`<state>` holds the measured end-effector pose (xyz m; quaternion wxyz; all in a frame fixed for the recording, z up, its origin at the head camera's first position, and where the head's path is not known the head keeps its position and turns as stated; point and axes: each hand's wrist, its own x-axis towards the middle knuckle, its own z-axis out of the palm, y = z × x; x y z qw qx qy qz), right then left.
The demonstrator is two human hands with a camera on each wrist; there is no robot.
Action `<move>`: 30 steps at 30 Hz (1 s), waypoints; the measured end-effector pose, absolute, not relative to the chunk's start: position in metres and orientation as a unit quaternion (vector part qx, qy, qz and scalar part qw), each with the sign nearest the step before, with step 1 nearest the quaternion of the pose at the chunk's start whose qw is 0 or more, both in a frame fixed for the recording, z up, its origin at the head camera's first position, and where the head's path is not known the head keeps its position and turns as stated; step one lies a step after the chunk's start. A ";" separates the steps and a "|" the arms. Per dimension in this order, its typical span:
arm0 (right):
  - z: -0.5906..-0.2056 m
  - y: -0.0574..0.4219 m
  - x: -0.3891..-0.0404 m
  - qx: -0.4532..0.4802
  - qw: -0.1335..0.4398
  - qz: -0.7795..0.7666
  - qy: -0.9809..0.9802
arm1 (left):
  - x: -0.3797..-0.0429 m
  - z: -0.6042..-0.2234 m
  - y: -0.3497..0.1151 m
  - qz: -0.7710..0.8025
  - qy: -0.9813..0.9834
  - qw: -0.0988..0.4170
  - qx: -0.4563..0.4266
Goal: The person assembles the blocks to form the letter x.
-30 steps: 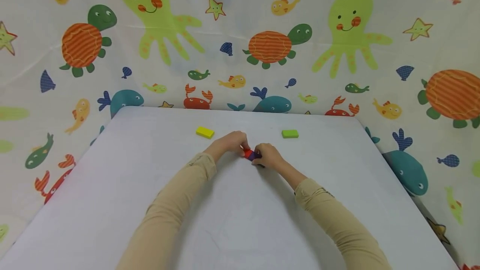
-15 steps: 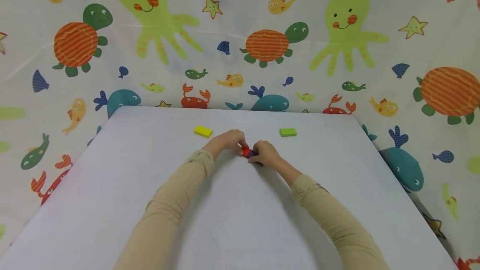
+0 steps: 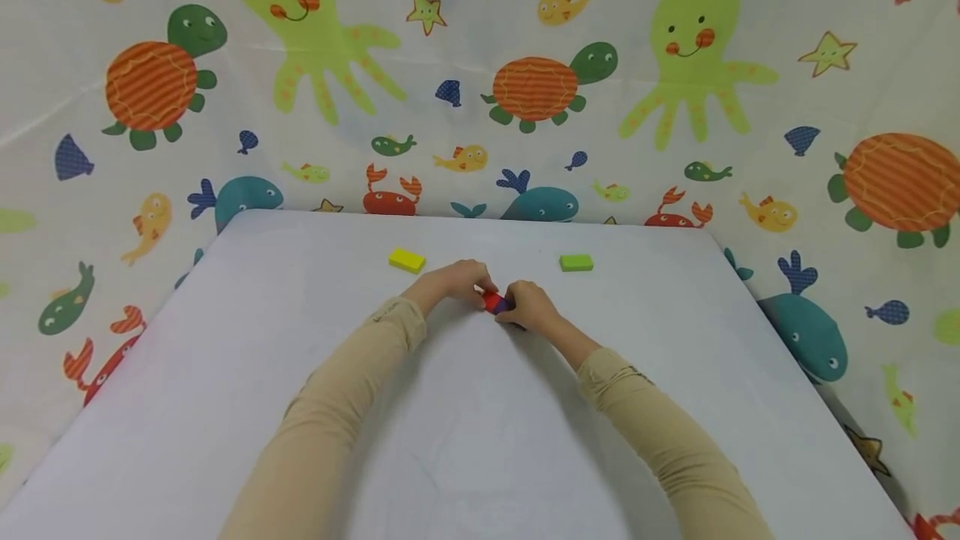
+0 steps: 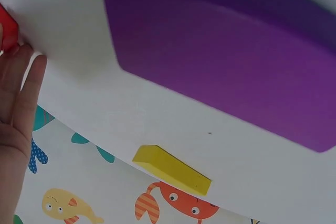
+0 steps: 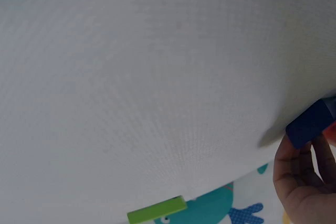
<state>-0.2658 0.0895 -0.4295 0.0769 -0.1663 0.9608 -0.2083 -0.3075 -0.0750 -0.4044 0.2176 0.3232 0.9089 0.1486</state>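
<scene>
At the middle of the table my left hand (image 3: 459, 280) pinches a red block (image 3: 492, 301), which shows at the left edge of the left wrist view. My right hand (image 3: 532, 307) pinches a dark blue block (image 5: 310, 123) at its outer end, with fingers and thumb on its sides. In the head view the two blocks sit end to end between the hands, slanting down to the right. Most of the blue one is hidden by the right fingers. A purple block (image 4: 220, 51) looms large near the left wrist camera; my left hand and arm hide it from the head view.
Behind my left hand a yellow block (image 3: 407, 261) lies on the white table (image 3: 465, 440). A green block (image 3: 576, 262) lies farther back on the right. A cloth printed with sea animals (image 3: 532, 90) hangs beyond the table's far edge.
My right fingers have shifted slightly left, so less of the blue block shows between the hands. Both grips stay the same. The head view has shifted a little.
</scene>
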 end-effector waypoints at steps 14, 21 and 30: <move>-0.430 0.089 -0.261 -0.151 0.079 -0.219 0.961 | -0.309 -0.406 -0.079 0.192 0.914 0.217 0.284; -0.428 0.097 -0.258 -0.155 0.095 -0.236 0.955 | -0.309 -0.412 -0.090 0.258 0.901 0.237 0.256; -0.428 0.103 -0.253 -0.212 0.082 -0.228 0.947 | -0.294 -0.406 -0.105 0.260 0.911 0.163 0.277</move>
